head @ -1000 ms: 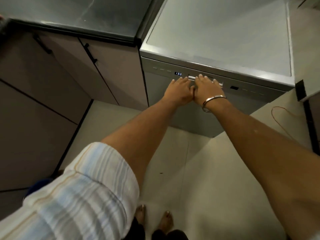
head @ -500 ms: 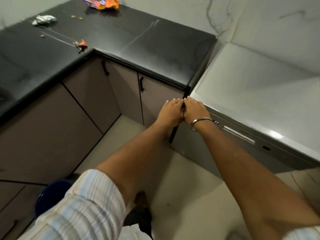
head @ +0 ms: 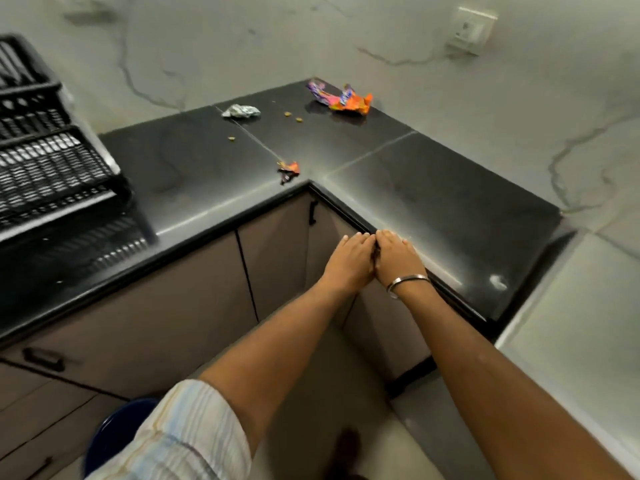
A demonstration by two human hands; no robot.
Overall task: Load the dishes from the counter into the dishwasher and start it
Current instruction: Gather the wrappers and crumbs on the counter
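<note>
My left hand (head: 349, 259) and my right hand (head: 398, 258) are stretched out side by side, touching each other, backs up, in front of the edge of the black counter (head: 433, 202). Their fingers look relaxed and hold nothing. A silver bangle sits on my right wrist. The grey top of the dishwasher (head: 581, 334) shows at the right edge; its door and panel are out of view. No dishes lie on the counter in view.
A black dish rack (head: 45, 147) stands on the counter at the left. Wrappers (head: 341, 97), crumpled foil (head: 240, 111) and crumbs lie near the corner. Beige cabinet doors (head: 173, 306) run below. A blue bin (head: 114, 434) is on the floor by my sleeve.
The view has swung left and up, from the dishwasher's front panel to the counter corner. My hands stay together and have left the dishwasher handle.
</note>
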